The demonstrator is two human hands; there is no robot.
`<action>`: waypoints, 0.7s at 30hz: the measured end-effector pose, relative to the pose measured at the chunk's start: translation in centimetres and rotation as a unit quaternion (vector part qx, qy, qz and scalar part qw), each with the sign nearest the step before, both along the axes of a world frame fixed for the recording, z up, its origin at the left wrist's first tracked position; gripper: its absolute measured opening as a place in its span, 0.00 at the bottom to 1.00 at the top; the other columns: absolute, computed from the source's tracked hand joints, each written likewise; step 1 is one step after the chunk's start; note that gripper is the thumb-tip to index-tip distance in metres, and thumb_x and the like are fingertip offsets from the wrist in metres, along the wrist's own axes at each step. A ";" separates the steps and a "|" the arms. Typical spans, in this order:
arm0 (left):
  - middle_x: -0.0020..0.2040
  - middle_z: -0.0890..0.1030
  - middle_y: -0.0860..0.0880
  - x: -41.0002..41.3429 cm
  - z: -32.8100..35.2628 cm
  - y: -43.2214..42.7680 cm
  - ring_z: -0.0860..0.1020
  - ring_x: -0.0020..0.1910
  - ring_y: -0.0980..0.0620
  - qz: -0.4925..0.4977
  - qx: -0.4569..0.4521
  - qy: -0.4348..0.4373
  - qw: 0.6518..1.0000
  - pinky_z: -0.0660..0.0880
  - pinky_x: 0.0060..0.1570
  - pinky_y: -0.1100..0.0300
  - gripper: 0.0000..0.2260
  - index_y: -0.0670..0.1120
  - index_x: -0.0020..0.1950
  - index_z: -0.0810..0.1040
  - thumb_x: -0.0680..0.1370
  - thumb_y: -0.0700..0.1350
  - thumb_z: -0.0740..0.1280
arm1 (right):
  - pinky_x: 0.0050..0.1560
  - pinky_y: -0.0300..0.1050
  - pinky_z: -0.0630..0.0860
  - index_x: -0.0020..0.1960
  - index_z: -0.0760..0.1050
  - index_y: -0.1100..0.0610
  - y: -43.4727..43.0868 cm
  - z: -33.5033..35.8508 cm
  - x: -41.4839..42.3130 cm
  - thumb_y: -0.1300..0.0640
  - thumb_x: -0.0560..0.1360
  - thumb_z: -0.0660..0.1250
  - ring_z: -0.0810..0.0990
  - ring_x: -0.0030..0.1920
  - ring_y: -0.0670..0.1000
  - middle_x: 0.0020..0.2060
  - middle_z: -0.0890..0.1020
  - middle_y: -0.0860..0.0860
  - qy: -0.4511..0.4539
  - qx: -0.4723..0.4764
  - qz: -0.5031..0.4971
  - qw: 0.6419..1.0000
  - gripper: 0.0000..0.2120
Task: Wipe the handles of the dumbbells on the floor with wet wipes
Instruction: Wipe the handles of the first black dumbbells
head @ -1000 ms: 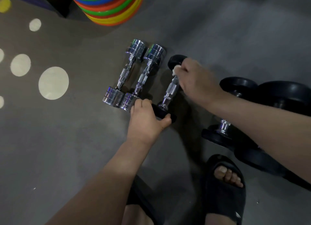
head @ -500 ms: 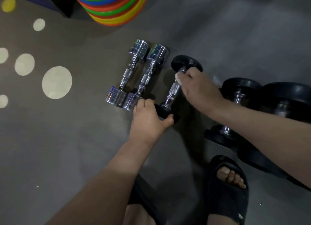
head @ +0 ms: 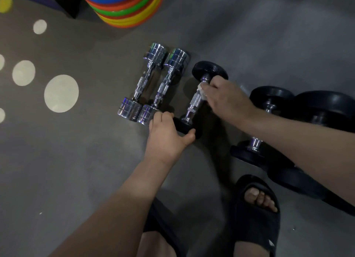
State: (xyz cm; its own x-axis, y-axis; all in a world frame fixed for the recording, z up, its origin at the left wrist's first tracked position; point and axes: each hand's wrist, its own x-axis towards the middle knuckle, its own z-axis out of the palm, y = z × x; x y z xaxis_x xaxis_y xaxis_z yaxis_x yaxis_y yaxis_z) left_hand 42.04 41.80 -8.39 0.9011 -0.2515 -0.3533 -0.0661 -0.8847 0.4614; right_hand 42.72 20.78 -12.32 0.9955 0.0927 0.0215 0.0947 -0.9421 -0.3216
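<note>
A small black-ended dumbbell (head: 210, 69) lies on the grey floor with its chrome handle (head: 195, 101) showing. My left hand (head: 167, 136) grips its near black end. My right hand (head: 227, 101) pinches a white wet wipe (head: 202, 90) against the upper part of that handle. Two all-chrome dumbbells (head: 141, 83) (head: 165, 87) lie side by side just left of it. Larger black dumbbells (head: 272, 99) lie to the right, partly hidden behind my right forearm.
A stack of coloured discs (head: 124, 5) stands at the top. Pale round marks (head: 61, 93) dot the floor on the left. My feet in black slippers (head: 257, 218) are at the bottom. A dark box corner (head: 63, 1) is at top left.
My right hand with the wipe has slid a little down the handle from the far black end, which now shows in full. My left hand has kept its grip.
</note>
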 end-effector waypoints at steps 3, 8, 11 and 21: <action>0.58 0.73 0.43 -0.4 -0.3 0.0 0.72 0.60 0.41 -0.006 0.004 -0.023 1.000 0.68 0.63 0.52 0.32 0.39 0.61 0.75 0.68 0.61 0.74 | 0.42 0.46 0.73 0.49 0.76 0.46 1.5 0.1 -2.1 0.48 0.82 0.61 0.79 0.45 0.50 0.43 0.78 0.45 0.037 0.019 0.106 0.994 0.06; 0.53 0.71 0.43 -2.0 -0.4 -1.1 0.70 0.53 0.41 -0.024 0.017 -0.084 0.996 0.69 0.56 0.49 0.27 0.41 0.53 0.73 0.67 0.60 0.75 | 0.40 0.49 0.76 0.59 0.76 0.52 0.5 0.2 -2.1 0.47 0.82 0.58 0.78 0.45 0.54 0.49 0.78 0.52 0.016 0.056 0.070 0.996 0.13; 0.52 0.71 0.44 -3.5 -0.3 -1.7 0.70 0.52 0.42 -0.015 -0.010 -0.121 0.992 0.70 0.54 0.49 0.20 0.42 0.52 0.73 0.72 0.57 0.70 | 0.37 0.50 0.74 0.67 0.73 0.57 -0.2 0.0 -1.9 0.53 0.81 0.59 0.78 0.42 0.60 0.50 0.75 0.57 0.031 0.019 -0.041 0.998 0.17; 0.54 0.71 0.47 -5.4 -0.2 -2.3 0.73 0.51 0.44 -0.023 -0.046 -0.111 0.993 0.74 0.51 0.51 0.14 0.46 0.54 0.76 0.74 0.51 0.74 | 0.31 0.48 0.66 0.63 0.76 0.60 -1.5 0.5 -1.9 0.57 0.79 0.62 0.78 0.36 0.63 0.47 0.77 0.60 0.040 -0.065 -0.063 0.995 0.15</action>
